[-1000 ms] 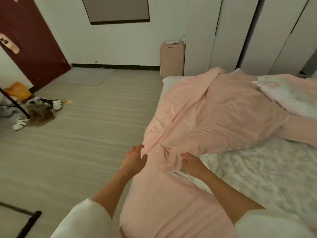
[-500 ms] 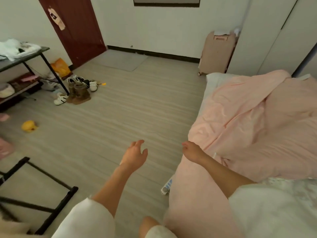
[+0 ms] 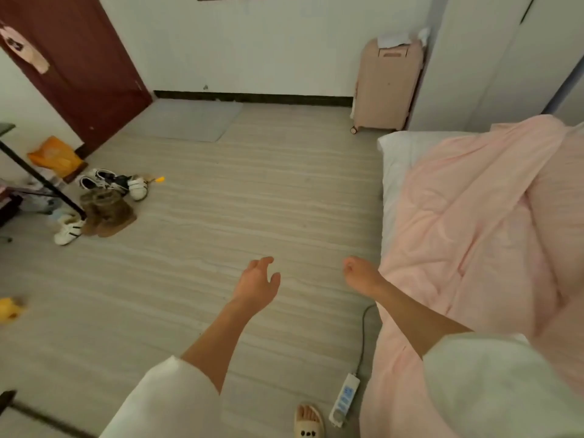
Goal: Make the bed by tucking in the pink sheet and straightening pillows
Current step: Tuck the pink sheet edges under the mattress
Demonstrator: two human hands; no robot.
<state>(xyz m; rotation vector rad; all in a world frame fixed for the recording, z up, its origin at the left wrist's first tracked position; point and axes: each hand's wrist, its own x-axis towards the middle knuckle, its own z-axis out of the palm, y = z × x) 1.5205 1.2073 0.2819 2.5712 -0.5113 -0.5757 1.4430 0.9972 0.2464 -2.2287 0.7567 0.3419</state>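
The rumpled pink sheet [image 3: 474, 232] covers the bed on the right and hangs down its near side. The white mattress corner [image 3: 398, 153] shows bare at the far end. My left hand [image 3: 257, 286] hovers over the floor with relaxed, spread fingers and holds nothing. My right hand [image 3: 360, 275] sits just left of the sheet's edge. Its fingers curl loosely and nothing is in them. No pillow is in view.
A power strip [image 3: 344, 395] and its cable lie on the floor by the bed, next to my slippered foot [image 3: 309, 422]. A pink suitcase [image 3: 387, 86] stands at the far wall. Shoes [image 3: 107, 197], an orange bag [image 3: 55, 154] and a black rack [image 3: 41, 178] crowd the left.
Both hands have let go of the pink sheet and left the bed. My view has swung left toward the floor and door.
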